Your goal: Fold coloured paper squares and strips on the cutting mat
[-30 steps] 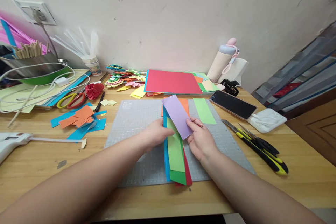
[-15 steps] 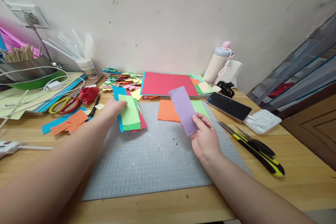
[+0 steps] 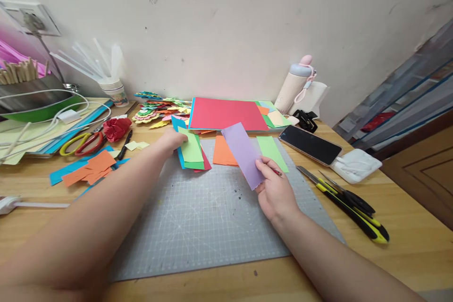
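My left hand is closed on a fanned bunch of paper strips, light green on top with green, blue and red ones beneath, above the far left part of the grey cutting mat. In my right hand is a purple paper strip, tilted over the mat. A thin dark stick, perhaps a pencil, also pokes out of that hand. Behind the purple strip lie orange paper pieces, and a light green strip rests to their right.
Red paper sheets lie stacked by the wall beside paper cutouts. On the right are a phone, a yellow-black utility knife and black scissors. Scissors and orange scraps lie left.
My left hand has moved right with the paper strips, closer to the orange pieces. The purple strip in my right hand has shifted slightly left and down, showing more of the light green strip.
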`<state>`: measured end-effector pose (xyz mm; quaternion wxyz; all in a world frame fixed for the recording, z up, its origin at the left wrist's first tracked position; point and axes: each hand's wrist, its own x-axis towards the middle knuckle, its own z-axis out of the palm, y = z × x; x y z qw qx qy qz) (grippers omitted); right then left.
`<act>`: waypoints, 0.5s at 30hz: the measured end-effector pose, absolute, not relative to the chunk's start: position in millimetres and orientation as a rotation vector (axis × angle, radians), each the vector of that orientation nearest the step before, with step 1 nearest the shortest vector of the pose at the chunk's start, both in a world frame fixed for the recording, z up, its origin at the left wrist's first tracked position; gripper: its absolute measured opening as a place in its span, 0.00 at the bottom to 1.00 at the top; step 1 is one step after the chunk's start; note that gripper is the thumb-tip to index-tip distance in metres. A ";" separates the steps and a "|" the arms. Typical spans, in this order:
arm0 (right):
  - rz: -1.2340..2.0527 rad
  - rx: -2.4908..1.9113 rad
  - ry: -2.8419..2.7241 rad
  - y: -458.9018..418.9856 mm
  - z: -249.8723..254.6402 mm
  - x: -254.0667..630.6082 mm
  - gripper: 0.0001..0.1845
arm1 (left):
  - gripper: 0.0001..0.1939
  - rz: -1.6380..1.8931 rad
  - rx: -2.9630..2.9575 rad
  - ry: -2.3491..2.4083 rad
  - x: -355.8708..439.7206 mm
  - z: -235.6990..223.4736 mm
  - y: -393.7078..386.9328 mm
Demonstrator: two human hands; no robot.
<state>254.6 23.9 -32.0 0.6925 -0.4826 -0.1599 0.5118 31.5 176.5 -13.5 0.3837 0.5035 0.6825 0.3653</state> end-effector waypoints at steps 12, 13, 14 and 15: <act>1.180 -1.088 -0.370 23.9 -31.7 254.0 0.13 | 0.17 0.703 1.406 1.600 59.1 -14.0 205.1; 1.184 -1.092 -0.372 24.0 -32.2 254.1 0.13 | 0.17 0.715 1.434 1.658 59.1 -14.5 208.2; 1.188 -1.096 -0.375 24.0 -32.8 254.2 0.14 | 0.17 0.731 1.465 1.715 58.7 -15.2 210.8; 1.193 -1.102 -0.378 24.1 -33.4 254.3 0.14 | 0.17 0.750 1.499 1.764 58.1 -16.1 212.7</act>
